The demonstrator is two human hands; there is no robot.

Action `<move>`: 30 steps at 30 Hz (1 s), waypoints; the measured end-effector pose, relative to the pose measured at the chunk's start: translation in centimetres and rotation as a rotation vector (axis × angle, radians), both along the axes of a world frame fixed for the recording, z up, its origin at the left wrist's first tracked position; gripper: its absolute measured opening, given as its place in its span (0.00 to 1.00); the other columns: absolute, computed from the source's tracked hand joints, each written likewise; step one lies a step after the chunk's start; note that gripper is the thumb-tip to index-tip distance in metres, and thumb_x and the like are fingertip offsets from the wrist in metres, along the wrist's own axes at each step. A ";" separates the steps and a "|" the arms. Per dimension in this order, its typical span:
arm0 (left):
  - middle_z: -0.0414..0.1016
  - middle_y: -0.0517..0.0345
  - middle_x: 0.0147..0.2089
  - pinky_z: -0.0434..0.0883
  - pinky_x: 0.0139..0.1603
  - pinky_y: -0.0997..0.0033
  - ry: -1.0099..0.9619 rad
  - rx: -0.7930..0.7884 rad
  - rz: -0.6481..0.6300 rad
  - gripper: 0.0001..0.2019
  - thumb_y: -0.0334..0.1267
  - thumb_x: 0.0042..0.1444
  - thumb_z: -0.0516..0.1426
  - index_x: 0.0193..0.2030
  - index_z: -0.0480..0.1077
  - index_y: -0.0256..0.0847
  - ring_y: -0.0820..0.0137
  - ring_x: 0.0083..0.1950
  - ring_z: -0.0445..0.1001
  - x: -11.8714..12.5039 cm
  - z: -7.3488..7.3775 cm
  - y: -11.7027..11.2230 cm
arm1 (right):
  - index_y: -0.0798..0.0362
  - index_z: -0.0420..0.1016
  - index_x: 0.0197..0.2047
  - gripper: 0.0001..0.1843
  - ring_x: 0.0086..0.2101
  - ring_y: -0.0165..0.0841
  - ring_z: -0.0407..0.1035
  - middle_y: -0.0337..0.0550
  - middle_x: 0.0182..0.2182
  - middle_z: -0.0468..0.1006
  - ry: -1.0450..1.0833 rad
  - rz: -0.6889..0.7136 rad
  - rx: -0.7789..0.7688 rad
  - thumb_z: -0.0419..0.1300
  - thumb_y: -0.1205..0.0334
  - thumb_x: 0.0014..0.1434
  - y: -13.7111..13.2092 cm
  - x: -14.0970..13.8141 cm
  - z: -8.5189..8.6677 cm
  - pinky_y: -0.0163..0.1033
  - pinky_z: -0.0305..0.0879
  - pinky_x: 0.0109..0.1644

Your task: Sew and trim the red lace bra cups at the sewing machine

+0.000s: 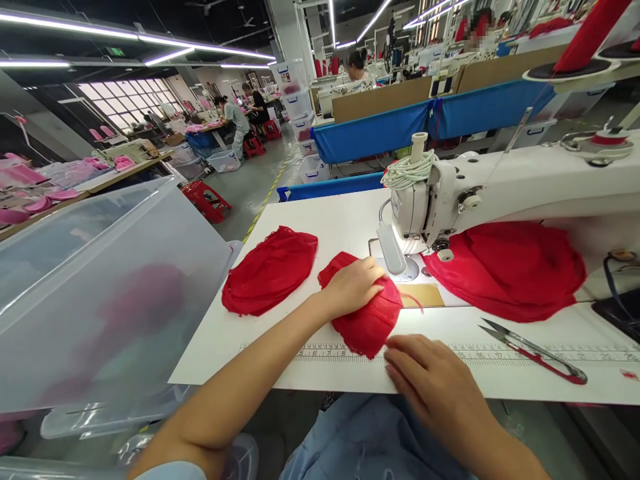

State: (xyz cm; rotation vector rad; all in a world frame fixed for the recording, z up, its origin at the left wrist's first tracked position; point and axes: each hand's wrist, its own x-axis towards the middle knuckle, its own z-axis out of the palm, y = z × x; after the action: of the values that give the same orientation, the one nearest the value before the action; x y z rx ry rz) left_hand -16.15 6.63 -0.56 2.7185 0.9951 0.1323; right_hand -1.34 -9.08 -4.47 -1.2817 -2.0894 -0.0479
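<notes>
A red fabric piece (pixel 367 323) lies on the white sewing table (pixel 310 227) just left of the sewing machine (pixel 500 190). My left hand (pixel 353 287) rests on top of it with fingers curled, pressing and gripping the cloth. My right hand (pixel 430 383) lies flat near the table's front edge, its fingertips touching the lower right edge of the same piece. A second pile of red fabric pieces (pixel 270 270) sits to the left. A larger heap of red fabric (pixel 510 270) lies under the machine's arm.
Red-handled thread snips (pixel 535 350) lie at the front right by a printed ruler strip (pixel 320 352). A clear plastic bin (pixel 100 287) stands at my left. Other people work at tables behind, with blue partitions (pixel 380 133) and red stools (pixel 207 200).
</notes>
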 end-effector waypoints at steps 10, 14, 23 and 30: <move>0.65 0.50 0.46 0.69 0.44 0.60 -0.019 0.118 0.167 0.13 0.47 0.59 0.56 0.44 0.68 0.39 0.59 0.46 0.66 1.0 -2.2 -1.0 | 0.51 0.73 0.44 0.12 0.29 0.35 0.71 0.48 0.43 0.76 0.029 -0.565 -0.478 0.55 0.55 0.62 6.7 3.0 0.9 0.36 0.47 0.24; 0.65 0.49 0.48 0.68 0.47 0.58 0.011 0.155 0.226 0.14 0.47 0.59 0.56 0.44 0.67 0.39 0.57 0.49 0.66 1.6 -2.3 -1.4 | 0.51 0.73 0.32 0.09 0.28 0.34 0.69 0.46 0.37 0.77 0.087 -0.519 -0.529 0.54 0.60 0.61 7.7 2.7 1.2 0.36 0.44 0.25; 0.66 0.48 0.46 0.68 0.46 0.58 0.040 0.126 0.265 0.07 0.42 0.61 0.54 0.39 0.65 0.40 0.58 0.47 0.67 2.5 -1.7 0.0 | 0.51 0.72 0.26 0.15 0.23 0.32 0.70 0.40 0.25 0.78 0.303 -0.332 -0.682 0.50 0.57 0.60 6.4 2.3 1.3 0.34 0.59 0.27; 0.65 0.49 0.49 0.67 0.49 0.60 -0.026 0.090 0.243 0.04 0.35 0.62 0.50 0.40 0.64 0.40 0.60 0.49 0.66 2.1 -2.8 0.9 | 0.53 0.73 0.42 0.14 0.36 0.41 0.70 0.49 0.38 0.75 -0.095 -0.606 -0.440 0.53 0.54 0.62 4.1 -0.1 0.7 0.40 0.58 0.32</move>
State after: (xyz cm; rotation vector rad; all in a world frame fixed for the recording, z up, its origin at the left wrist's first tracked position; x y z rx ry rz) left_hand -14.01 7.53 -3.32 2.6564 1.3389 0.2599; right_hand -1.41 -4.97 -3.80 -2.1830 -1.7640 0.0924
